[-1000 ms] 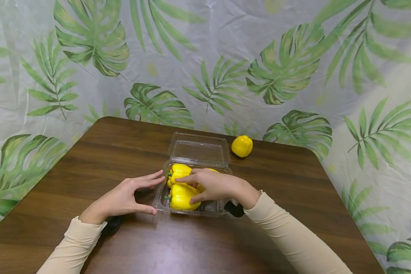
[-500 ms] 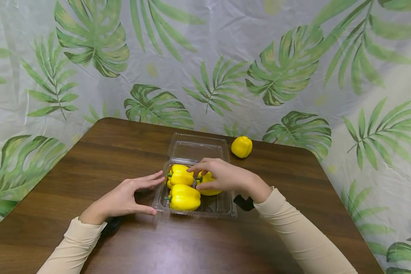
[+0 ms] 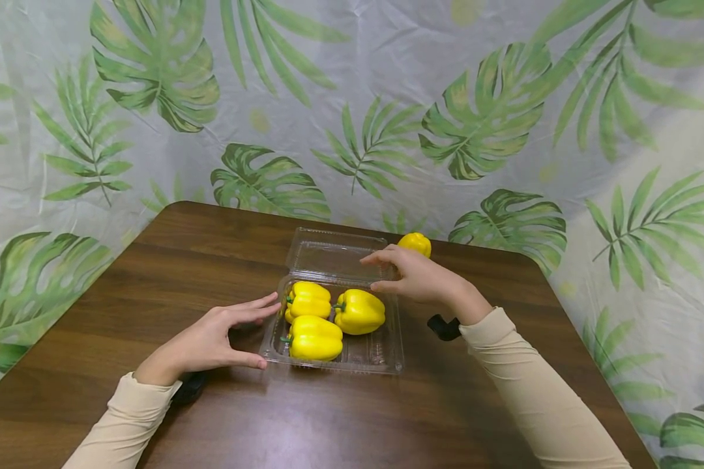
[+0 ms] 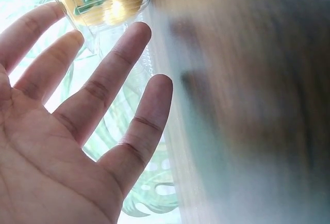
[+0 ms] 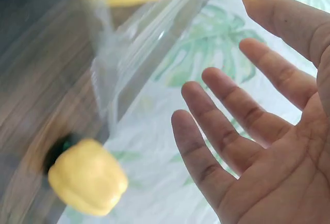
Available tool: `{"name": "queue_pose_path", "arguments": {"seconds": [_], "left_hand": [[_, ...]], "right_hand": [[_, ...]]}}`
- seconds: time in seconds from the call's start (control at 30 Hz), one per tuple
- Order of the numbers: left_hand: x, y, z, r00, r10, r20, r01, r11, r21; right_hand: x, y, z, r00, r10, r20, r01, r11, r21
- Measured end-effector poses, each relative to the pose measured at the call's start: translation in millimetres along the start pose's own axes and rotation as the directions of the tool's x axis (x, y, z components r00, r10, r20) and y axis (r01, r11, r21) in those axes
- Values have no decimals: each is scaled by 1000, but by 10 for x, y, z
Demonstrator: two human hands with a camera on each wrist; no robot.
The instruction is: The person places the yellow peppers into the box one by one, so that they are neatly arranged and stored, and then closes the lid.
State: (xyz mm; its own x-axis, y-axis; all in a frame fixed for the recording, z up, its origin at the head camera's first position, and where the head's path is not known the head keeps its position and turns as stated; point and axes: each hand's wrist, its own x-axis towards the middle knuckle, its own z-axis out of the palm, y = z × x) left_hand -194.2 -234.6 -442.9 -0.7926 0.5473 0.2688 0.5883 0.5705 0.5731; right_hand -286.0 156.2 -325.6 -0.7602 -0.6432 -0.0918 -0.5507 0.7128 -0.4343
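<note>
A clear plastic clamshell box (image 3: 390,355) lies with its lid (image 3: 340,254) folded back on the table. Inside are three yellow bell peppers: one at the back left (image 3: 309,301), one at the front left (image 3: 315,339) and one at the right (image 3: 360,312). My left hand (image 3: 211,342) is at the box's left side, fingers spread and fingertips right at the rim. Above the box's back right corner my right hand (image 3: 419,277) holds nothing, its fingers extended. Just behind it a fourth yellow bell pepper (image 3: 415,244) sits on the table, partly hidden; the right wrist view shows this pepper (image 5: 88,177) whole.
The brown wooden table (image 3: 446,417) has rounded back corners. A leaf-patterned curtain (image 3: 375,85) hangs close behind its back edge. Black straps with wrist cameras (image 3: 444,327) sit below both wrists.
My right hand has let go of the right pepper, leaving it in the box, and has moved up and right toward the pepper outside. My left hand stays put.
</note>
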Motion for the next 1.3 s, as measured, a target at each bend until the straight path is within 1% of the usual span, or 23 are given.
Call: {"name": "queue_pose_path", "arguments": {"seconds": [0.2,0.27,0.43,0.7,0.8,0.97,1.1,1.3], "left_hand": [[-2,5,-3,1000,-5,0,5,1000,2],[-1,8,-4,1000,-6,3,6,1000,-1],[3,13,-6,1000,-8,7,8,1000,-9],[2,16,-11,1000,-9,5,9,1000,0],[2,13,-10,1000,-9,7,9,1000,-9],[-2,-3,-5,1000,-8,7,8,1000,-6],[-1,-5,-4,1000,-10,10,10,1000,-1],[2,13,-8,1000,-10,12,10,1000,-6]], "right_hand": [[16,219,-113,999,19,-50,-21,999,-40],[21,312,-139,997,45,-69,-48,998,-39],[46,562,-177,984,148,-101,-150,988,-19],[131,862,-169,972,208,-112,-211,978,-10],[175,939,-161,965,234,-118,-237,972,-8],[257,1009,-175,959,254,-127,-260,965,-27],[302,1054,-210,958,266,-107,-271,962,-38],[350,1114,-270,952,299,-71,-302,952,-48]]}}
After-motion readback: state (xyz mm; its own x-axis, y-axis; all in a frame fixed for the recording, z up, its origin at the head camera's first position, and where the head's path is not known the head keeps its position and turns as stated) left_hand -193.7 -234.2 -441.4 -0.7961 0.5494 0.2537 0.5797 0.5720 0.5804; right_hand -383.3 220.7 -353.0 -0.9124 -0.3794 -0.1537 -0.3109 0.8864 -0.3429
